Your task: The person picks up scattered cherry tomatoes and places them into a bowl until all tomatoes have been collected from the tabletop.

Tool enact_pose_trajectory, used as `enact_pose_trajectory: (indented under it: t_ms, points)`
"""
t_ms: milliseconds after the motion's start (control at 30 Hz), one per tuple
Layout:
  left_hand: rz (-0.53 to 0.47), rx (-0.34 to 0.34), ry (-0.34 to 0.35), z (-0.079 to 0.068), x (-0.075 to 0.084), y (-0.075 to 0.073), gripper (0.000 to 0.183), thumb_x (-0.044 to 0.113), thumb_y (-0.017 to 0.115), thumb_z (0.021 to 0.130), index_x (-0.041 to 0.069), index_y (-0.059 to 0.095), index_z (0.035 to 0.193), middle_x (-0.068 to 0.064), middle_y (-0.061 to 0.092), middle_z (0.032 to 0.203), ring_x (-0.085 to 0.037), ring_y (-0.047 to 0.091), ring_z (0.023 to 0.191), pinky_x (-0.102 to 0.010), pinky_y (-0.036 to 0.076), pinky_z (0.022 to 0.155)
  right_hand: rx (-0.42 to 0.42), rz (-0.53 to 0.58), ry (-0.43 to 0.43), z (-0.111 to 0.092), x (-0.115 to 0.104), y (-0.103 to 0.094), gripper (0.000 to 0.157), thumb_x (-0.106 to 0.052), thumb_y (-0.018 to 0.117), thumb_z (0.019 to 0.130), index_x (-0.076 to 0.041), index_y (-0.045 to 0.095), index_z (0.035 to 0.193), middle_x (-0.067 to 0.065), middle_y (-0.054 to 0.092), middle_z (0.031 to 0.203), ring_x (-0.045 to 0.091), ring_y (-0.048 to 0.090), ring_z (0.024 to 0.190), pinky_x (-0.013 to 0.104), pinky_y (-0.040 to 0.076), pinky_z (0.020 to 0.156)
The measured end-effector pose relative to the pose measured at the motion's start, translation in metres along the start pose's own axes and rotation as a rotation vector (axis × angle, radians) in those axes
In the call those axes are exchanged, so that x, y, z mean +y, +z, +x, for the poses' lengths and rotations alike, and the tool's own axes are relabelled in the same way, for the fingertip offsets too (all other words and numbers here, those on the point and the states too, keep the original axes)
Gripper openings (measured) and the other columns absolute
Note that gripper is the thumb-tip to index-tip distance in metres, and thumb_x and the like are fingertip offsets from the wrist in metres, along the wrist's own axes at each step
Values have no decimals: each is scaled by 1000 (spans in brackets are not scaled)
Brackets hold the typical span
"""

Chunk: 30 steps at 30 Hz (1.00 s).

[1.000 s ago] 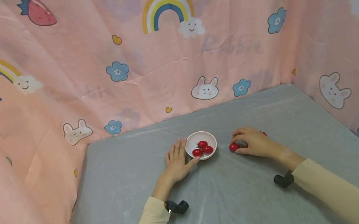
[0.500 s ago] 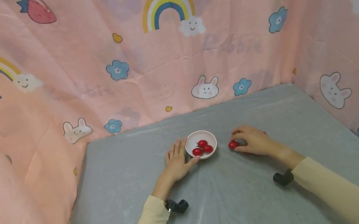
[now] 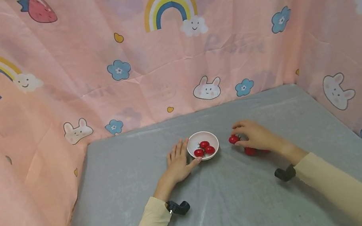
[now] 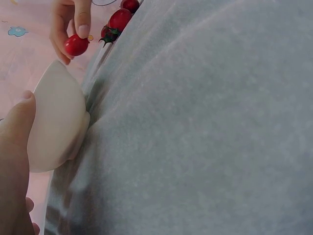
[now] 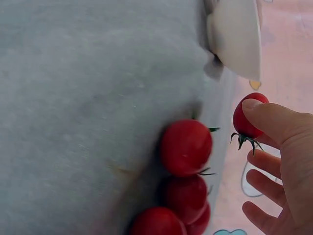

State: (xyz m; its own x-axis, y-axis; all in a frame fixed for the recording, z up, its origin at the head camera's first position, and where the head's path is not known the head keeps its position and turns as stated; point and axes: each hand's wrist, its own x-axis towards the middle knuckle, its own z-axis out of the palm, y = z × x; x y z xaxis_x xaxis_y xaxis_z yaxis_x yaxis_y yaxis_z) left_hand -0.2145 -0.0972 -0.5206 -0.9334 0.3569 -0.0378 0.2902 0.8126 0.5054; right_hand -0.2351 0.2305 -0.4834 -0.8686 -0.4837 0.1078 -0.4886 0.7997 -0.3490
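Between thumb and fingertips my right hand [image 3: 257, 138] pinches a cherry tomato [image 3: 233, 139], its green calyx showing in the right wrist view. This tomato hangs above the table, right of a small white bowl [image 3: 191, 142]. Inside the bowl lie three cherry tomatoes [image 3: 210, 150]. My left hand [image 3: 177, 167] rests against the bowl's left side, fingers straight and spread, the thumb at the near rim. Below the right hand, several more cherry tomatoes [image 5: 186, 147] lie clustered on the cloth, partly hidden by that hand in the head view.
A grey cloth [image 3: 226, 202] covers the table. Pink printed curtains [image 3: 148, 94] stand behind it and along both sides. Each wrist wears a black camera mount [image 3: 178, 208] over a beige sleeve.
My right hand has lifted the pinched cherry tomato off the table, uncovering other tomatoes beneath. The left hand and the bowl have stayed in place.
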Motion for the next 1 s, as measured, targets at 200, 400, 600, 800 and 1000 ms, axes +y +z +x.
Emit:
enact_pose_trajectory:
  t_ms: [200,400,600,800,1000]
  points:
    - [3,-6,5,0,0,0,89,63,51,94,23,8,161,-13,9,168,-40,9,154,-63,9,119,10,-3,-4,4,-4,-13,42,-31,77,86,-11,69,122,15,59,136,36,50,130,60,42,107]
    - [7,3,10,0,0,0,89,63,51,94,23,8,161,-13,10,168,-40,9,154,-63,10,119,19,-15,3,7,-9,-21,41,-31,77,86,-12,69,122,14,59,136,35,50,130,60,42,107]
    - [2,2,8,-1,0,0,90,64,51,93,24,8,161,-12,10,168,-39,9,154,-64,8,119,10,-28,-1,9,-12,-23,41,-32,77,86,-14,70,122,13,59,136,35,50,130,61,41,107]
    - [-14,6,9,-1,1,0,89,63,53,93,23,10,161,-14,12,167,-41,11,153,-64,9,119,24,-44,-48,13,-15,-24,41,-32,77,86,-13,70,122,13,61,134,34,52,128,58,43,107]
    - [-9,2,-5,-1,2,-1,88,63,52,94,24,9,161,-14,12,168,-41,11,154,-64,9,119,33,-47,-75,19,-18,-23,40,-31,76,86,-13,70,121,12,62,132,33,54,127,55,44,106]
